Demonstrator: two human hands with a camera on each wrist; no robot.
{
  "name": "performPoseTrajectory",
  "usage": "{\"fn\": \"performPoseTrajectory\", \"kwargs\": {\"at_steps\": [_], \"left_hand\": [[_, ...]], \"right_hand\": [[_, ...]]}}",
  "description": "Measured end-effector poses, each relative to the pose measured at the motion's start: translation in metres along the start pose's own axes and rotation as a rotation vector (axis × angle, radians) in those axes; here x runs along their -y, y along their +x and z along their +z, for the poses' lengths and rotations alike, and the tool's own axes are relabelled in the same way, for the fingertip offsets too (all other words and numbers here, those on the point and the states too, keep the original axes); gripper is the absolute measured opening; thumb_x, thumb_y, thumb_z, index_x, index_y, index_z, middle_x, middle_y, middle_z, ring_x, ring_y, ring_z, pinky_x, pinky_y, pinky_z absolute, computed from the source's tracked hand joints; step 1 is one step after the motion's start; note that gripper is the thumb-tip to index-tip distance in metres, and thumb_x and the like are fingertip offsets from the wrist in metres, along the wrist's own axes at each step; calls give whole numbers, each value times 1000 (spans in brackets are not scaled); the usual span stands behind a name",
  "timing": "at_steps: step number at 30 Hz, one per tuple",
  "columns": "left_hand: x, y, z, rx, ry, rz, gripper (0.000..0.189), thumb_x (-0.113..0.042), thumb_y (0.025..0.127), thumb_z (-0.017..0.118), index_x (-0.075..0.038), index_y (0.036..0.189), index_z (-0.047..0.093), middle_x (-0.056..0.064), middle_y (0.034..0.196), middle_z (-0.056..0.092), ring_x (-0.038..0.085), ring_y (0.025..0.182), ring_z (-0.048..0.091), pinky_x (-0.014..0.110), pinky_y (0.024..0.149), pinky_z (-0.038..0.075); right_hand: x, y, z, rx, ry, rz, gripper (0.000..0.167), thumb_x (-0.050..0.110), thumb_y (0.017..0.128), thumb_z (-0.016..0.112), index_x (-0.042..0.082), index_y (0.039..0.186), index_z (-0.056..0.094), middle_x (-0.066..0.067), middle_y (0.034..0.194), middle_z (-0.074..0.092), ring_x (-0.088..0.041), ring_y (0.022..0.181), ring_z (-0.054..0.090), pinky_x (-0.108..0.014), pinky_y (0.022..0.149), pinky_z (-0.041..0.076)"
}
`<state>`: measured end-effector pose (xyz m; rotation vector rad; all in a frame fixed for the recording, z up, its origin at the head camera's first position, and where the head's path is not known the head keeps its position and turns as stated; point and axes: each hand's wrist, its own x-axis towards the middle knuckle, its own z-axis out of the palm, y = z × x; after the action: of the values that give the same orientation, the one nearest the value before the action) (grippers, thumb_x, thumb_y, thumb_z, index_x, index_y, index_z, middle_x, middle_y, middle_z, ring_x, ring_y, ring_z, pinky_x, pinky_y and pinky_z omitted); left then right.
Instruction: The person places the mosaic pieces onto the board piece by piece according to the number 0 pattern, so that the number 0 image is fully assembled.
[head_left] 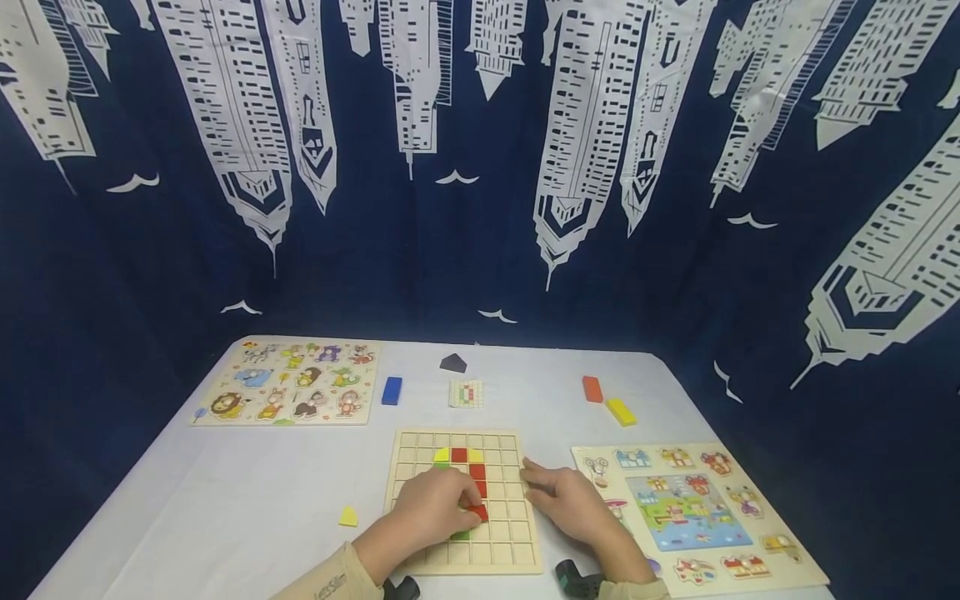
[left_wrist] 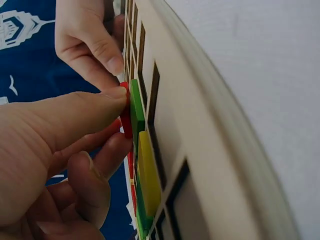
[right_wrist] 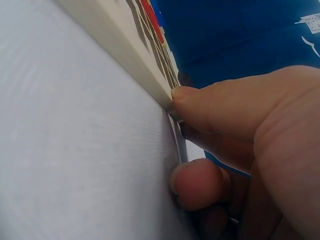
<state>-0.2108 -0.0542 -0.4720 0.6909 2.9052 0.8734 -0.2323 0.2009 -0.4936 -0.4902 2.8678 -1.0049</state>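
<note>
My left hand (head_left: 433, 504) is over the wooden grid board (head_left: 513, 533), pinching a red square tile (left_wrist: 125, 111) between thumb and fingers. In the left wrist view this tile stands beside a green tile (left_wrist: 137, 106), and a yellow tile (left_wrist: 149, 167) lies nearer the camera. Red tiles (head_left: 477, 472) and yellow rounded tiles (head_left: 476, 456) sit in the upper and middle cells; the hand hides part of the pattern. At the board's right edge is my right hand (head_left: 570, 502), its thumb (right_wrist: 200, 102) touching the rim and other fingers bent below.
A loose yellow tile (head_left: 348, 517) lies left of the board. Behind it are a small pattern card (head_left: 467, 394), a blue block (head_left: 392, 391), a dark piece (head_left: 453, 362), and orange (head_left: 592, 389) and yellow (head_left: 621, 412) blocks. Picture puzzles flank it: animals (head_left: 285, 383), vehicles (head_left: 780, 575).
</note>
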Motion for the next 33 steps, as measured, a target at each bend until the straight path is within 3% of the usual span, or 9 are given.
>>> {"fn": "performPoseTrajectory", "kwargs": {"at_steps": [13, 15, 18, 20, 22, 27, 30, 33], "left_hand": [[-4, 7, 3, -44, -15, -31, 11, -22, 78, 88, -27, 72, 80, -20, 72, 67, 0, 64, 51, 26, 53, 41], [-1, 4, -1, -29, -67, -33, 9, -26, 79, 87, -28, 75, 80, -21, 75, 69, 2, 66, 55, 28, 56, 45], [6, -9, -19, -24, -146, -53, 6, -33, 82, 85, -28, 83, 82, -17, 89, 74, 9, 85, 66, 36, 72, 54], [16, -22, -37, -44, -186, -94, 13, -34, 83, 84, -24, 91, 82, -10, 98, 77, 16, 94, 68, 43, 81, 55], [29, -36, -58, -83, -194, -165, 17, -33, 83, 84, -22, 96, 82, -6, 104, 77, 18, 93, 67, 43, 80, 55], [76, -62, -98, -186, -157, -344, 21, -28, 83, 84, -18, 101, 81, -3, 101, 77, 14, 70, 56, 30, 61, 46], [105, -73, -99, -210, -124, -404, 28, -33, 82, 85, -16, 104, 80, -2, 97, 77, 13, 76, 59, 32, 67, 49], [122, -80, -87, -188, -139, -446, 38, -37, 77, 88, -15, 107, 76, -3, 86, 72, 14, 78, 60, 33, 70, 49]], "right_hand": [[-1, -1, -2, -4, 5, -16, 36, 19, 97, 70, 11, 131, 71, -3, 148, 59, -32, 139, 53, -54, 113, 40], [-1, -1, -1, -8, 4, -21, 36, 19, 96, 70, 10, 131, 71, -4, 147, 59, -32, 139, 54, -54, 113, 40], [-1, -1, -1, -12, 3, -33, 36, 20, 96, 70, 10, 131, 71, -4, 147, 60, -33, 139, 54, -55, 112, 40], [-1, 0, 2, -13, 0, -37, 36, 20, 96, 70, 11, 130, 71, -4, 146, 60, -33, 138, 54, -55, 112, 41], [0, 1, 4, -10, -1, -37, 35, 21, 96, 70, 11, 130, 71, -3, 146, 60, -33, 138, 54, -55, 112, 41], [2, 4, 4, -23, -20, -21, 35, 21, 96, 71, 12, 130, 72, -2, 146, 60, -32, 138, 55, -55, 112, 41], [2, 4, 3, -32, -24, -2, 36, 21, 95, 71, 13, 130, 72, 0, 146, 60, -32, 139, 54, -55, 113, 40], [1, 4, 3, -28, -8, 13, 36, 21, 95, 72, 13, 130, 72, 1, 146, 60, -31, 140, 53, -55, 114, 39]]}}
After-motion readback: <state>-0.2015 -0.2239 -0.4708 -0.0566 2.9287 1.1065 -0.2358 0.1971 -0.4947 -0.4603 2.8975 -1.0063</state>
